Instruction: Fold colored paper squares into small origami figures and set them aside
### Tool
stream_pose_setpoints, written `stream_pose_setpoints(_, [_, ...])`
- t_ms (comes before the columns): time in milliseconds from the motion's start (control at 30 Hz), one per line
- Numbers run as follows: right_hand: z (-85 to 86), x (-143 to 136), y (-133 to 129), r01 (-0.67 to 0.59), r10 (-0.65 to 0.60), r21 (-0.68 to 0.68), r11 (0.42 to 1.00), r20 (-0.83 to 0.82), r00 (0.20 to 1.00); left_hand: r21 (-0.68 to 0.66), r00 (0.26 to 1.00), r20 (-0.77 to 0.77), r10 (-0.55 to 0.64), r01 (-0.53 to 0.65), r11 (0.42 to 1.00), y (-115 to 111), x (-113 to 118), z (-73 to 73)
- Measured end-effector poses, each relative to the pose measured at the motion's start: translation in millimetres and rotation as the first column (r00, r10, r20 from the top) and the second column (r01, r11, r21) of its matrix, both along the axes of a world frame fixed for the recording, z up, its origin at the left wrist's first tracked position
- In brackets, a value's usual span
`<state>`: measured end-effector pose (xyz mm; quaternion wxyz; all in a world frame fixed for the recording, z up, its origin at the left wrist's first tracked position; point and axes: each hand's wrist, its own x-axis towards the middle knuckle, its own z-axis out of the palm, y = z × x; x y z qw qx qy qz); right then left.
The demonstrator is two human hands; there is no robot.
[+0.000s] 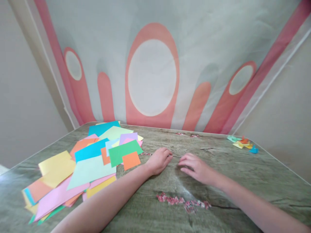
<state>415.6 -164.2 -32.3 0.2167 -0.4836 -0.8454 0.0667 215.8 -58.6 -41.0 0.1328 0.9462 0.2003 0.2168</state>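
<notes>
My left hand (159,161) rests on the wood-patterned table (155,207), just right of a small orange sheet (131,160). Its fingers lie close together, curled down at the tabletop, and whatever is under them is hidden. Across a small gap, my right hand (194,166) hovers at or just over the table, thumb and fingers apart, with nothing between them. Many coloured paper sheets overlap in a loose pile on the left, among them a green sheet (125,153), a pale green sheet (91,171) and a yellow sheet (58,166).
Several small folded paper pieces, including a blue one (254,149) and a yellow one (239,144), lie at the table's far right corner. A grey and pink patterned backdrop (152,77) rises behind the table's back edge. Pink flowers are printed on the tabletop.
</notes>
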Motion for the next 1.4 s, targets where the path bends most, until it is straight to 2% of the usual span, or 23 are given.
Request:
stream_pose_setpoints(67, [-0.1, -28, -9, -0.041, 0.040, -0.029, 0.999, -0.013, 0.999, -0.021, 0.998, -0.014, 0.060, -0.060, 0.998, 10, -6, 9.6])
stream_pose_setpoints(133, [-3.4, -44, -16, -0.069, 0.069, -0.053, 0.996, -0.010, 0.998, -0.033, 0.974, -0.153, 0.165, -0.172, 0.984, 28, -19, 25.0])
stream_pose_setpoints(167, [-6.0, -49, -18, -0.070, 0.069, -0.054, 0.996, -0.011, 0.998, -0.053, 0.937, -0.274, 0.216, -0.239, 0.970, 39, -29, 33.6])
stream_pose_setpoints(233, [-11.9, -54, -20, -0.030, 0.029, -0.042, 0.999, -0.029, 0.999, -0.071, 0.892, -0.368, 0.262, -0.307, 0.949, 66, -55, 49.3])
stream_pose_setpoints(300, [-16.9, -56, -21, -0.015, 0.013, -0.029, 0.999, -0.067, 0.998, -0.075, 0.843, -0.439, 0.311, -0.379, 0.922, 94, -86, 59.0])
stream_pose_setpoints(400, [-20.5, -57, -20, -0.012, 0.009, -0.024, 1.000, -0.109, 0.994, -0.070, 0.757, -0.521, 0.393, -0.497, 0.865, 126, -130, 59.9])
stream_pose_setpoints(500, [-21.2, -56, -20, -0.009, 0.005, -0.033, 0.999, -0.120, 0.993, -0.089, 0.689, -0.598, 0.410, -0.565, 0.820, 143, -157, 51.7])
stream_pose_setpoints(733, [-21.9, -55, -21, -0.003, -0.002, -0.040, 0.999, -0.120, 0.993, -0.122, 0.662, -0.627, 0.410, -0.604, 0.788, 150, -167, 41.2])
stream_pose_setpoints(967, [-23.2, -55, -21, -0.007, 0.004, -0.025, 1.000, -0.126, 0.992, -0.152, 0.720, -0.570, 0.397, -0.567, 0.810, 149, -176, 50.9])
stream_pose_setpoints(1133, [-23.3, -55, -21, 0.000, -0.002, -0.011, 1.000, -0.131, 0.991, -0.158, 0.757, -0.475, 0.449, -0.575, 0.803, 148, -194, 75.1])
stream_pose_setpoints(1267, [-21.2, -55, -20, -0.014, 0.014, -0.003, 1.000, -0.126, 0.992, -0.197, 0.770, -0.251, 0.587, -0.634, 0.748, 137, -206, 104.8])
stream_pose_setpoints(1333, [-19.7, -55, -20, -0.016, 0.015, -0.004, 1.000, -0.125, 0.992, -0.168, 0.733, -0.170, 0.658, -0.680, 0.714, 127, -204, 119.3])
stream_pose_setpoints(1400, [-19.1, -56, -20, -0.017, 0.016, -0.005, 1.000, -0.126, 0.992, -0.155, 0.740, -0.108, 0.664, -0.672, 0.724, 116, -194, 130.3])
